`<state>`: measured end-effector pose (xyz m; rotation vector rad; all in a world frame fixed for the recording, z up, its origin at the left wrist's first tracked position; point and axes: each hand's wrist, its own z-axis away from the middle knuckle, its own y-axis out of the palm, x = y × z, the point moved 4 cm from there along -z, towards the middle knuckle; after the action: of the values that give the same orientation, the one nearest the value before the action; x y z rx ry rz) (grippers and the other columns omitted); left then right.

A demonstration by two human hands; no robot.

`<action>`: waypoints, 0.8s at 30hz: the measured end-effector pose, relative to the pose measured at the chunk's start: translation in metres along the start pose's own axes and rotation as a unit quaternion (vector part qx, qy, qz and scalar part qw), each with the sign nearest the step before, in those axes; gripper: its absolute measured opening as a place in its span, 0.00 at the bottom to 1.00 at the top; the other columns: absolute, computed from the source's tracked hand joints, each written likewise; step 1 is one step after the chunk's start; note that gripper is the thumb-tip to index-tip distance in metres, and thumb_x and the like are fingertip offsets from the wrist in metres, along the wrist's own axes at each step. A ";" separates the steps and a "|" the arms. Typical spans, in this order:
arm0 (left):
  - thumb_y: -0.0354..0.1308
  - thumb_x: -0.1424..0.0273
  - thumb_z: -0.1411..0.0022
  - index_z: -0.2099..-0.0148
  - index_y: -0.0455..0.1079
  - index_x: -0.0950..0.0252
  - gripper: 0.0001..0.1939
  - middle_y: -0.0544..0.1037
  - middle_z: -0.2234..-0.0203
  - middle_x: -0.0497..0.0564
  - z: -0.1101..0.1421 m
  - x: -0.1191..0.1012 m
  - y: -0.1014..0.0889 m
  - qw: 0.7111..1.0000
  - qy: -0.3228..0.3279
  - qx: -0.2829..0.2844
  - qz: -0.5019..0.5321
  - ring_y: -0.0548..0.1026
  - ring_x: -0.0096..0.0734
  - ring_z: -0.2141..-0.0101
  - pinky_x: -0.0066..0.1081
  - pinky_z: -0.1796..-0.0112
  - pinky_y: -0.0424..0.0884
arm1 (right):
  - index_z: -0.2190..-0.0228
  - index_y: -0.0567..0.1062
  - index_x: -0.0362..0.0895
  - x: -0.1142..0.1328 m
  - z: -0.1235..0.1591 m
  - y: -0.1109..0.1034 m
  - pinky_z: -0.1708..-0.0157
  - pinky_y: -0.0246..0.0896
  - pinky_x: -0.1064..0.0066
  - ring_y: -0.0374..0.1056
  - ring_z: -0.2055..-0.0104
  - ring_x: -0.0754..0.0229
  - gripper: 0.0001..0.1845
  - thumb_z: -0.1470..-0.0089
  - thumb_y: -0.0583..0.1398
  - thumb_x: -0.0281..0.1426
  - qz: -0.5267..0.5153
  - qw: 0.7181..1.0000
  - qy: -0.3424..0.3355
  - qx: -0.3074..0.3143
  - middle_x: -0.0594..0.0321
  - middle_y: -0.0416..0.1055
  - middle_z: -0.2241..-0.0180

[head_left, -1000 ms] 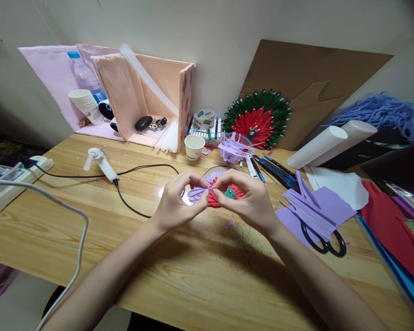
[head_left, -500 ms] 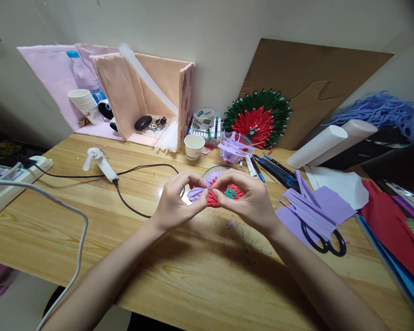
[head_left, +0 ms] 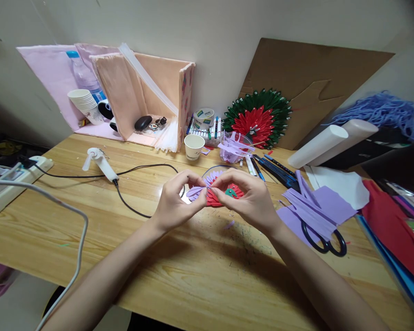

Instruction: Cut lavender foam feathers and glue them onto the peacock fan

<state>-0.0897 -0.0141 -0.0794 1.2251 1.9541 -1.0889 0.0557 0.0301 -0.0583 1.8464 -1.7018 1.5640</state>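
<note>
Both hands meet fingertip to fingertip in the middle of the table. My left hand (head_left: 178,197) pinches a small purple paper strip (head_left: 200,187) between thumb and forefinger. The fingertips of my right hand (head_left: 245,198) close on the strip's other end; its tip is hidden between them. Behind and below the hands lies a round paper flower craft (head_left: 214,200) with red petals, purple petals along its far and left edge, and a green piece at the right. My fingers cover part of it. A purple paper scrap (head_left: 229,225) rests nearer me.
A glue gun (head_left: 105,168) with a black cable lies left. Behind stand a paper cup (head_left: 194,147) and a bowl (head_left: 232,154) of purple strips. At right, purple paper (head_left: 310,214) covers part of black-handled scissors (head_left: 338,242). A red-and-green flower craft (head_left: 258,120) leans on cardboard (head_left: 307,69).
The fingertips have shifted very slightly, with the left ones a touch further left. The purple strip stays pinched between the hands; the things around them have not moved.
</note>
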 end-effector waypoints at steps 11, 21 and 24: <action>0.56 0.72 0.47 0.68 0.64 0.64 0.03 0.70 0.74 0.47 -0.004 0.013 0.001 0.989 -0.120 -0.003 0.085 0.69 0.25 0.72 0.25 0.70 0.65 | 0.71 0.73 0.43 -0.004 -0.002 0.001 0.66 0.63 0.69 0.67 0.69 0.63 0.04 0.49 0.59 0.30 0.000 1.000 0.018 0.007 0.62 0.71 0.72; 0.59 0.67 0.50 0.71 0.66 0.65 0.07 0.70 0.77 0.46 -0.009 0.029 -0.001 0.958 -0.229 -0.025 0.172 0.68 0.24 0.74 0.26 0.71 0.64 | 0.68 0.74 0.44 -0.006 -0.002 -0.006 0.65 0.66 0.67 0.68 0.67 0.61 0.07 0.51 0.61 0.32 -0.028 0.998 0.028 -0.057 0.60 0.72 0.69; 0.59 0.67 0.51 0.72 0.67 0.66 0.07 0.69 0.79 0.45 -0.007 0.034 0.003 0.932 -0.285 -0.013 0.225 0.67 0.23 0.76 0.26 0.71 0.64 | 0.66 0.74 0.44 -0.006 -0.002 -0.007 0.64 0.66 0.66 0.69 0.66 0.61 0.07 0.50 0.60 0.31 -0.012 0.998 0.013 -0.053 0.60 0.73 0.67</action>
<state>-0.1008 0.0075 -0.1043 1.1066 1.1736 -1.0204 0.0611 0.0373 -0.0586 1.7813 -1.7097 1.4528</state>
